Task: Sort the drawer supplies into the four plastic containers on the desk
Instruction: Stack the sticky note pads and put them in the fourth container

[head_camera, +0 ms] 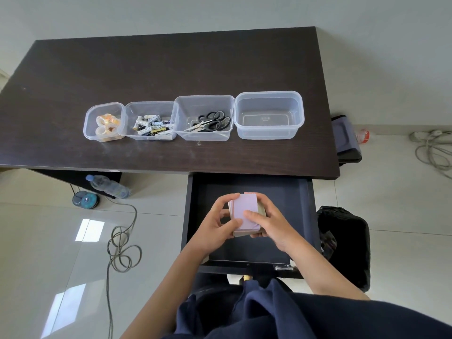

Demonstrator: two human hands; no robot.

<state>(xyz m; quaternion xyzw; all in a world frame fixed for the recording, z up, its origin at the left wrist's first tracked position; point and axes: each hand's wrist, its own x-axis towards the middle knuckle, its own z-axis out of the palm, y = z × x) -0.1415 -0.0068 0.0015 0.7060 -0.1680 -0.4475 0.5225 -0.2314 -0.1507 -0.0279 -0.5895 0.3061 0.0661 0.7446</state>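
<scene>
Lilac note stack (245, 211) gripped over drawer (302, 216); left hand (221, 225), right hand (269, 225) fingers curled round it.

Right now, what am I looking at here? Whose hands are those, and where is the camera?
The camera sits on a person's head and looks down, so you see their own two arms. There is no robot. The left hand and the right hand together hold a stack of pale purple paper notes above the open dark drawer. On the dark wooden desk stand four clear plastic tubs in a row: one with rolls of sticky tape, one with small batteries, one with black-handled scissors, and one empty clear tub. The notes will probably go in there.
</scene>
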